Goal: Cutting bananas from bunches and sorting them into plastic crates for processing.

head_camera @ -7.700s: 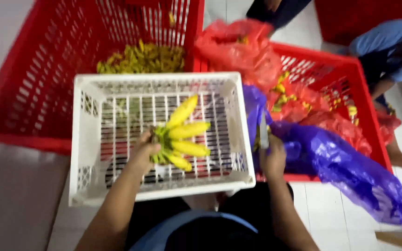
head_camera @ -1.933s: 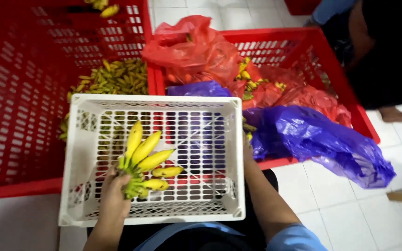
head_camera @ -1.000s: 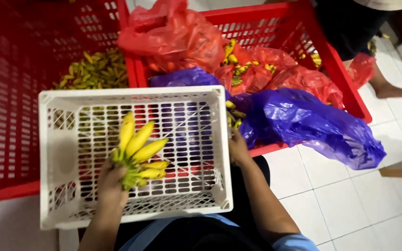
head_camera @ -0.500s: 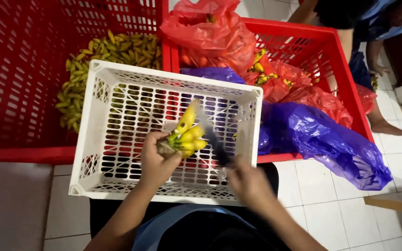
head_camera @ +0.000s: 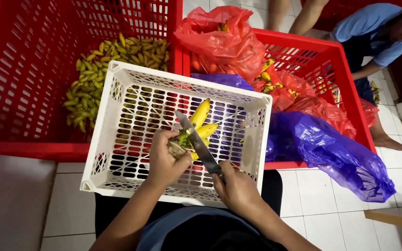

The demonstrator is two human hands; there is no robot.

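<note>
My left hand [head_camera: 166,155] grips a small bunch of yellow bananas [head_camera: 200,122] by its stem end, over a white slatted crate [head_camera: 117,95] that rests on my lap. My right hand [head_camera: 236,186] holds a knife [head_camera: 196,142] by the handle. The blade slants up to the left and lies across the bunch's stem, just above my left fingers.
A large red crate [head_camera: 19,93] at the left holds a pile of small bananas [head_camera: 101,69]. A second red crate [head_camera: 340,69] at the right holds red plastic bags [head_camera: 219,39] with bananas and a purple bag [head_camera: 331,148] draped over its edge. Another person [head_camera: 378,42] crouches at the top right.
My right hand came back from the purple bag with the knife and laid the blade against the bunch's stem. My left hand still holds the bunch over the white crate.
</note>
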